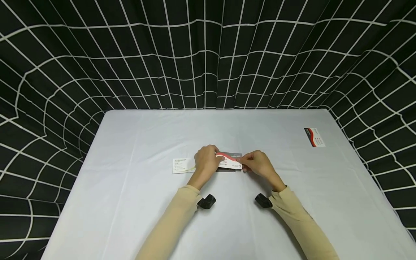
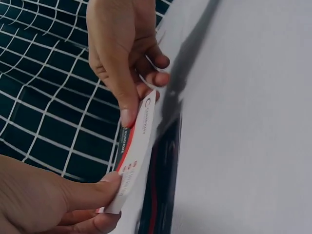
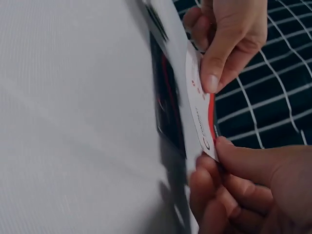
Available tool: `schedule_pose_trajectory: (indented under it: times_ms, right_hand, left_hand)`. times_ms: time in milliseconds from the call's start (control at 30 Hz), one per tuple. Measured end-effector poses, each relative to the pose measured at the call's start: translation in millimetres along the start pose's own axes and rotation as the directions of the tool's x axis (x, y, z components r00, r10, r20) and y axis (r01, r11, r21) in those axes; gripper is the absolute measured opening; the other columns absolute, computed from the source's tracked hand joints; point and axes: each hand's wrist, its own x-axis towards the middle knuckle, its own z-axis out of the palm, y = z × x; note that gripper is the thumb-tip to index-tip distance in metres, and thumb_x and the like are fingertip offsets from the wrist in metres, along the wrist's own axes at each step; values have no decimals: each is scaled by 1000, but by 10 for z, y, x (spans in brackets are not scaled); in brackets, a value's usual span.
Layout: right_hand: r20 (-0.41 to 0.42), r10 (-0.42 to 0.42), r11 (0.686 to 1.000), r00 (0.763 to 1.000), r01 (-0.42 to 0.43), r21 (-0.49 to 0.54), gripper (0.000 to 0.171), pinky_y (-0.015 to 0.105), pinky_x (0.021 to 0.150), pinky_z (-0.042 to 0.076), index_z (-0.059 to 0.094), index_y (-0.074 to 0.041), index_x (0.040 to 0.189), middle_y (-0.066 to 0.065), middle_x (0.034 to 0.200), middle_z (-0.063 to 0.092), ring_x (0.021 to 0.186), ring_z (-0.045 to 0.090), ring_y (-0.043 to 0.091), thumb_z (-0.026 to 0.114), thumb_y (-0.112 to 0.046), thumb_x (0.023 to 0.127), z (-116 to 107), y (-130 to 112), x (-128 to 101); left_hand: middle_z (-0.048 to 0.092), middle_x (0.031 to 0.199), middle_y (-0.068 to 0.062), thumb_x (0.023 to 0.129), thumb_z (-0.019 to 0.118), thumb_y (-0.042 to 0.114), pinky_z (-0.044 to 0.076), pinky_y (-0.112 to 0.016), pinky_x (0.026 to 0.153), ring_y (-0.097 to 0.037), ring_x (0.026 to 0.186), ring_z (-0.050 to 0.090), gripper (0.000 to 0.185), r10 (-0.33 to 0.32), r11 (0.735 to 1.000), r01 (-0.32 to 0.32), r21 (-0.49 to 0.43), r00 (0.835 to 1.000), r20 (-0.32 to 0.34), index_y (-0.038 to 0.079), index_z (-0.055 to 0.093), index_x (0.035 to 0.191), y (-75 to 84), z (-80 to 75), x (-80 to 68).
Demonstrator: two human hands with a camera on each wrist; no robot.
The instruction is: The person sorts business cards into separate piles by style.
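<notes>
Card held at both ends above the counter

Card point(image 1: 230, 161), white with a red wave, sits between our two hands at the middle of the counter point(image 1: 136, 202). Our left hand point(image 1: 205, 161) pinches its left end, thumb on top; our right hand point(image 1: 256, 164) pinches the right end. Under it a dark card point(image 3: 168, 105) lies flat. Another white card point(image 1: 183, 165) lies just left, and one more point(image 1: 314, 137) far right.

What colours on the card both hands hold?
White card with a red wave and grey top edge; clearest in the head view.
</notes>
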Motion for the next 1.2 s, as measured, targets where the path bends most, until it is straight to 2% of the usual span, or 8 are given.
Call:
schedule_pose_trajectory:
  times_ms: [167,433,567,700,867,1200]
  right_hand:
    - [-39,4,996,999,-8,-93,28,22,49,35,76,-2,85,-1,62,66,53,48,9,75,-30,86,114,-67,-1]
    - [-81,-20,989,996,8,-149,27,22,48,33,76,-2,80,-3,57,61,52,46,10,76,-29,85,212,-43,26]
    - [-107,-27,987,994,9,-161,26,22,46,31,75,-3,78,-5,55,55,50,43,9,76,-29,84,245,-59,27]
    - [-127,-7,988,992,-13,-157,28,22,45,29,72,-6,71,-5,54,52,50,43,10,78,-30,83,267,-88,15]
    - [-156,-3,987,988,-23,-162,29,23,46,31,72,-7,70,-5,56,55,53,45,11,79,-31,82,264,-78,5]
    - [-174,-42,988,984,14,-156,27,24,47,33,74,-6,74,-1,59,62,52,46,11,79,-30,82,277,-43,-9]
  left_hand:
    - [74,87,-11,74,86,25,51,-42,68,-27,79,69,30,1,999,0,36,1000,-18,4,75,92,-97,-60,-50]
    - [73,84,-10,72,87,22,50,-43,67,-27,76,68,27,13,999,-11,45,999,-33,4,73,87,-160,-5,-66]
    - [73,88,-11,73,86,23,50,-43,67,-28,78,69,29,14,997,-12,77,1000,-26,5,72,91,-181,43,-63]
    - [73,86,-12,73,87,23,51,-41,64,-30,77,69,32,8,992,-5,122,1000,-20,5,69,91,-179,58,-54]
    - [72,84,-10,73,86,22,51,-41,65,-29,77,69,25,3,988,-3,151,1000,-3,7,69,84,-126,70,-50]
    - [71,81,-10,77,80,11,50,-42,65,-29,75,68,11,11,995,-10,102,1000,-15,8,69,78,-70,124,-95]
